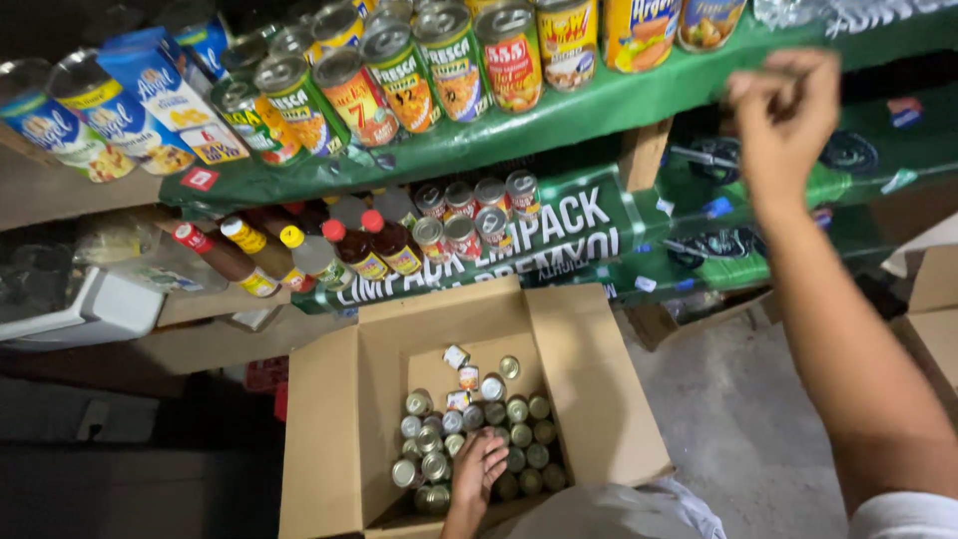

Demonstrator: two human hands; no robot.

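Left hand (481, 467) down in the open cardboard box (329, 419), fingers spread loosely on the small cans (519, 434) packed inside, right hand (783, 115) clenched up at the green shelf (639, 100) edge below tall cans (454, 62)

On the upper green shelf (599, 105) stand many large cans (454, 60) with colourful labels, tilted in the view. At the left end are blue cartons (165, 95) and blue-labelled cans (55, 125). Under it, a lower shelf holds dark sauce bottles (389, 245) with red and yellow caps, and just beside them a group of small red-labelled cans (477, 210). A green printed sheet (579, 235) covers this shelf's front. A white plastic container (95, 309) sits at the far left. A second cardboard box (933, 299) shows at the right edge, on the grey concrete floor (738, 419).
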